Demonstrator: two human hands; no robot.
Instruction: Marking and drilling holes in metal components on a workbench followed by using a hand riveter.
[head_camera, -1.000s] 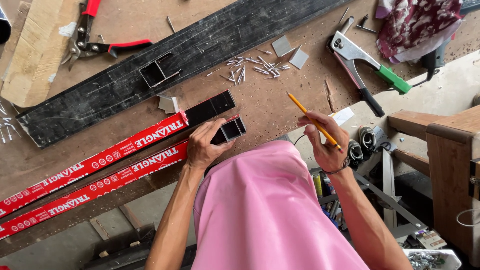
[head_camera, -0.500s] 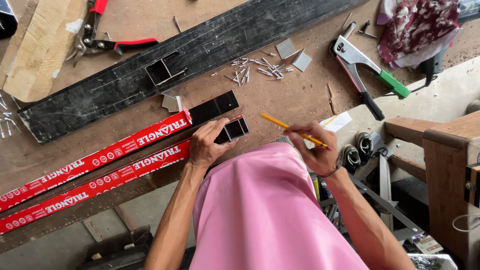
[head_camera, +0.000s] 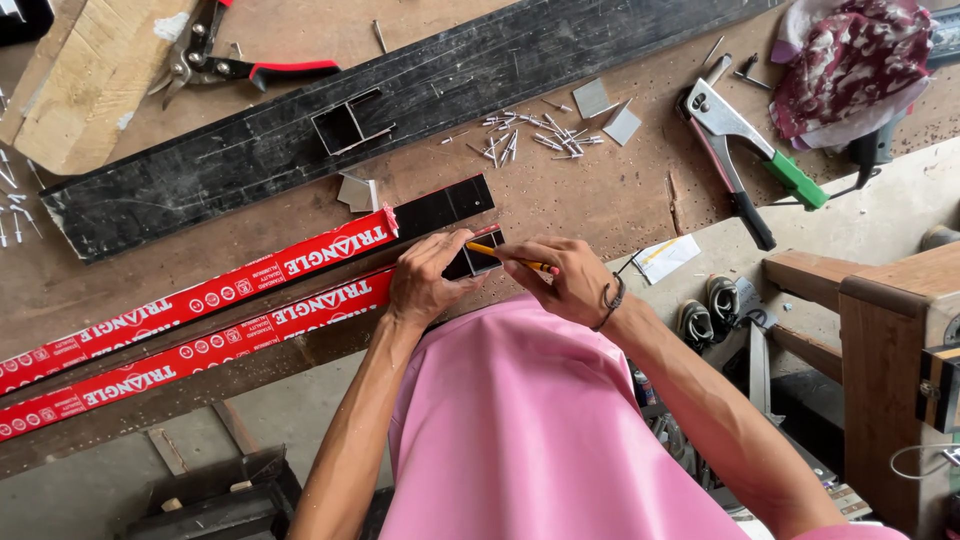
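Note:
Two long black metal bars wrapped in red printed film (head_camera: 200, 320) lie side by side on the brown workbench (head_camera: 600, 200). My left hand (head_camera: 425, 282) presses down on the bare black end of the nearer bar (head_camera: 470, 262). In my right hand (head_camera: 565, 282) is a yellow pencil (head_camera: 500, 254), its tip resting on that same black end, right beside my left fingers. The farther bar's bare end (head_camera: 445, 208) lies untouched just beyond. My pink shirt hides the bench edge below my hands.
A long black plank (head_camera: 300, 140) crosses the bench behind the bars, with a small square metal piece (head_camera: 340, 125) on it. Loose rivets (head_camera: 530, 135), a green-handled rivet tool (head_camera: 740, 160), red-handled snips (head_camera: 240, 65), a wood block (head_camera: 85, 85) and a patterned cloth (head_camera: 850, 60) lie around.
My right hand has come in from the right and lowered the pencil onto the nearer bar's black end. My left hand has stayed on the bar.

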